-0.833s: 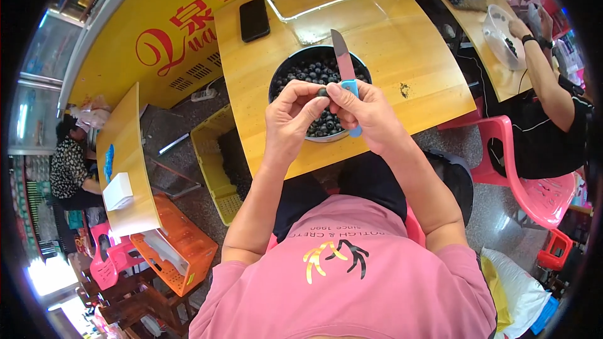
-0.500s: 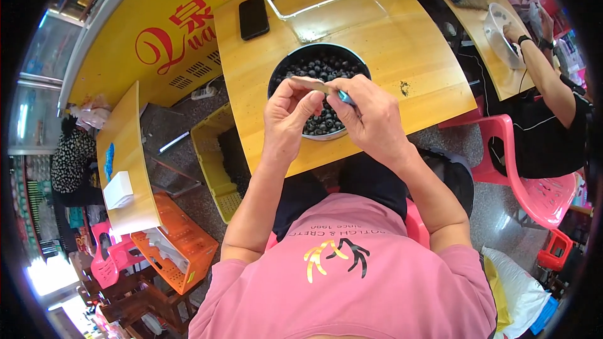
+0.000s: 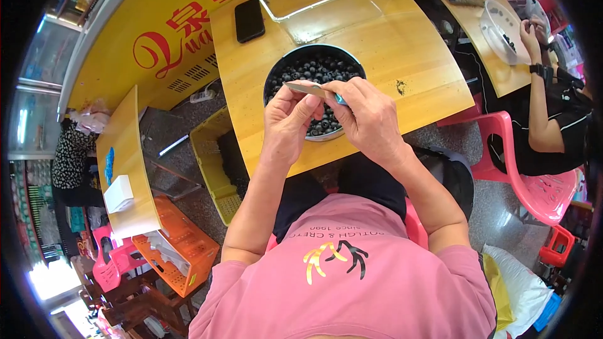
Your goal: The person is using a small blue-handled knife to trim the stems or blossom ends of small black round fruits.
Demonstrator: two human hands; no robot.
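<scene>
My right hand (image 3: 370,115) is closed around the blue handle of a small knife (image 3: 306,89), whose blade points left. The blade lies across the fingertips of my left hand (image 3: 284,120). My left fingers are pinched together under and beside the blade; whatever they hold is hidden. Both hands are above the near part of a round pan (image 3: 266,83) with a pale outer side. Heaped inside it are many small, dark, round pieces (image 3: 321,66), perhaps fruits or nuts, too small to name surely.
The pan stands on a wooden table (image 3: 421,66) with a black phone (image 3: 250,20) and a white-rimmed clear tray (image 3: 301,9). A yellow crate (image 3: 217,176) is at the left. To the right a co-worker's hands (image 3: 532,30) are above a white tub (image 3: 496,22), beside a pink chair (image 3: 534,198).
The knife blade has tilted, its flat side now showing more, with its tip slightly lower left. The co-worker's hands have lifted out of the white tub and come together.
</scene>
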